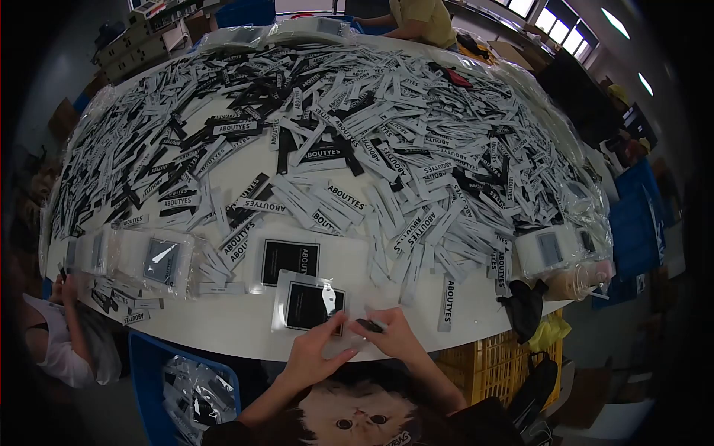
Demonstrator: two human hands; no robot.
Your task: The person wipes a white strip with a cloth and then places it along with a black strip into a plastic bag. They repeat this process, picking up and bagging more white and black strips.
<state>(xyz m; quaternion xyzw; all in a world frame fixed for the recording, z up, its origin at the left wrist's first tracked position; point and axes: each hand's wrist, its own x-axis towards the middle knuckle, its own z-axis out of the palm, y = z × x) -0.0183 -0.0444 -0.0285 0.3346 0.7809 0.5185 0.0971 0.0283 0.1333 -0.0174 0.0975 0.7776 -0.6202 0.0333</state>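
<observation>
A clear plastic bag [281, 308] with a black printed square [305, 306] lies at the table's front edge, with a bright glare on it. My left hand [316, 353] pinches the bag's near right corner between thumb and fingers. Close beside it, my right hand [398, 338] is closed on a small dark piece [369, 325], whose kind I cannot make out. Just behind the bag, another black printed square [279, 260] shows under clear plastic. Loose black and white strips lettered ABOUTYES [236, 128] spread beyond my hands.
Clear bag stacks lie at left [160, 260] and right [550, 249]. A drink cup [571, 282] and black cloth [523, 308] sit at the right edge. Below are a blue bin [145, 372] and yellow crate [487, 364]. One person [424, 22] is across the table, another [59, 334] at left.
</observation>
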